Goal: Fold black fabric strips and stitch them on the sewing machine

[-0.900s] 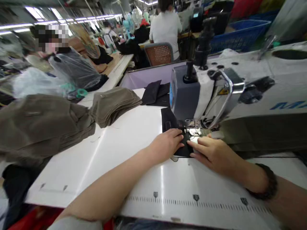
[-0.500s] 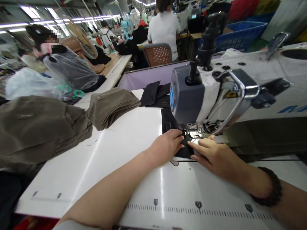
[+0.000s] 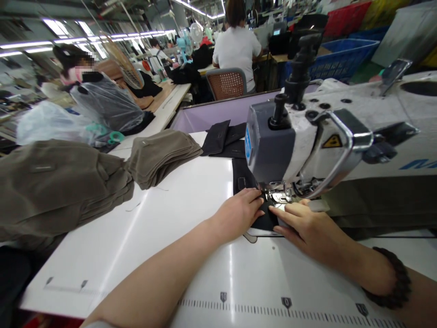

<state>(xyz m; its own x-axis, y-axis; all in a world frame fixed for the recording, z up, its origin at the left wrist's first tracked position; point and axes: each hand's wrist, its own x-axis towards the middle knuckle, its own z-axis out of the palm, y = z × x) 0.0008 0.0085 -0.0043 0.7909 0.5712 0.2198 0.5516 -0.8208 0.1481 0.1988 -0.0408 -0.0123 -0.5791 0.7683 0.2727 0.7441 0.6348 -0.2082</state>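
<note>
A dark fabric piece [image 3: 265,222] lies flat at the needle area of a sewing machine [image 3: 271,141]. On its left side my left hand [image 3: 239,214] presses down, fingers spread over the cloth. My right hand [image 3: 305,223] rests at its right edge, index finger stretched onto the fabric and the other fingers apart, beside the metal needle plate [image 3: 280,197]. Part of the cloth is hidden under my left fingers and the machine head. Folded dark pieces [image 3: 216,138] sit behind, on the white table [image 3: 184,200].
Two stacks of olive-brown fabric, a large one [image 3: 58,182] and a smaller one [image 3: 160,152], lie at the left. Olive cloth [image 3: 385,200] lies under the machine arm. People sit further back, near a blue crate [image 3: 341,57].
The whole view has shifted slightly, with the scene appearing a little lower and further right. Both hands stay on the dark fabric in nearly the same position.
</note>
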